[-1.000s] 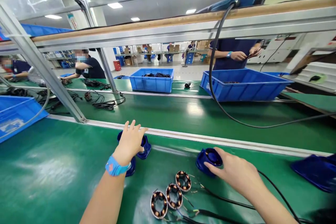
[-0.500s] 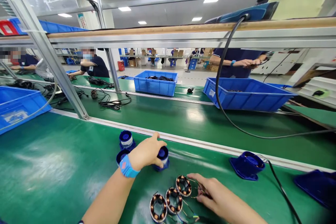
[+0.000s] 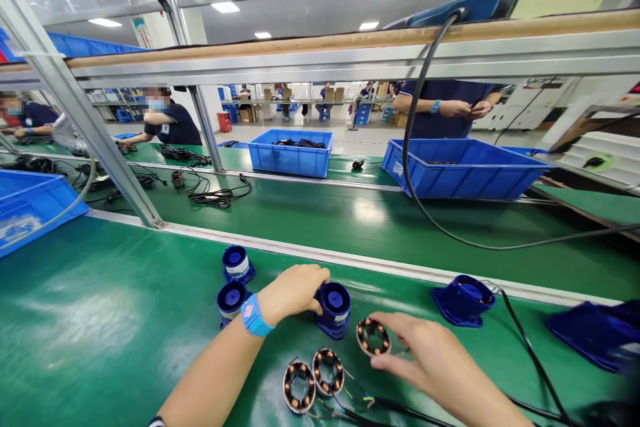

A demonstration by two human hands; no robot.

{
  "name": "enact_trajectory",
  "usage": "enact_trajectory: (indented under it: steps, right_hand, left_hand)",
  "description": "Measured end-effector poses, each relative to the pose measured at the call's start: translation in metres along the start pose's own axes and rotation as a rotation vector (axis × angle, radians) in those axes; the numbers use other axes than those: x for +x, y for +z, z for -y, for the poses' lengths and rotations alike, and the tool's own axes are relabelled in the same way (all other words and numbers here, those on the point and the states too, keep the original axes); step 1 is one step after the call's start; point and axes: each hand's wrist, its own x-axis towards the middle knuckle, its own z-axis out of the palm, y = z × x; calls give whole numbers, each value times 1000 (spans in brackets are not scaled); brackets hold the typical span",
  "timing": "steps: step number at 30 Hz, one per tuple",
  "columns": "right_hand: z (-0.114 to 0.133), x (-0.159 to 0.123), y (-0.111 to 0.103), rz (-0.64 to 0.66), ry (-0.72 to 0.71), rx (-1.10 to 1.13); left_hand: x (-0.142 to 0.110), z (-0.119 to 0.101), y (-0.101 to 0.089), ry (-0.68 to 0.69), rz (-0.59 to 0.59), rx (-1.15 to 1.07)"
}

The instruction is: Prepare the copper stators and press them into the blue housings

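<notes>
Blue plastic housing (image 3: 335, 299) at the left hand (image 3: 295, 290), fingers and thumb curled round its left side! Over on the right hand (image 3: 425, 347) it's a coil ring (image 3: 362, 335), pinched at the edge, thumb low and forefinger high, the gap just as wide as the ring. Both pieces sit near one another, apart, over the green desk (image 3: 100, 320); whether the ring touches the surface, I can't tell. The step in hand, I'd judge, is picking up a pair, one piece per hand. The next move calls for a firm grip on both and care with the ring's thin wires. Close by, two more rings (image 3: 339, 371) lie edge to edge, two other housings (image 3: 235, 263) stand beyond the left wrist, and a further housing (image 3: 465, 297) sits far right beside a black cable (image 3: 525, 333).
</notes>
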Motion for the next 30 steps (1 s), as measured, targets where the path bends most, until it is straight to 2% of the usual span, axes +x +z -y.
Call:
enact_trajectory:
  steps: [4, 6, 10, 16, 18, 23, 25, 28, 29, 30]
  right_hand:
    - [-3, -7, -9, -371, -22, 89]
    - [2, -4, -4, -455, -72, 103]
    - [6, 7, 3, -368, -65, 52]
    - [12, -2, -14, -87, 10, -189]
    - [11, -2, -12, -86, 1, -260]
    - [6, 9, 11, -177, -34, -296]
    - [5, 8, 13, -287, -47, -297]
    - [1, 1, 4, -640, -160, -309]
    - [0, -1, 2, -730, -182, -306]
    - [-1, -1, 2, -758, -177, -309]
  left_hand:
    - [3, -12, 9, 66, 6, -56]
    - [5, -19, 15, 96, -3, -88]
    - [11, -22, 22, 163, -2, -144]
    - [15, -22, 26, 169, -7, -150]
    - [15, -22, 28, 168, -5, -141]
    - [11, -27, 25, 163, 8, -52]
    - [4, -28, 16, 143, -1, 3]
    - [-9, -24, -4, 72, -57, 83]
    - [-14, -20, -11, 34, -87, 111]
    - [-20, -14, -18, -10, -117, 141]
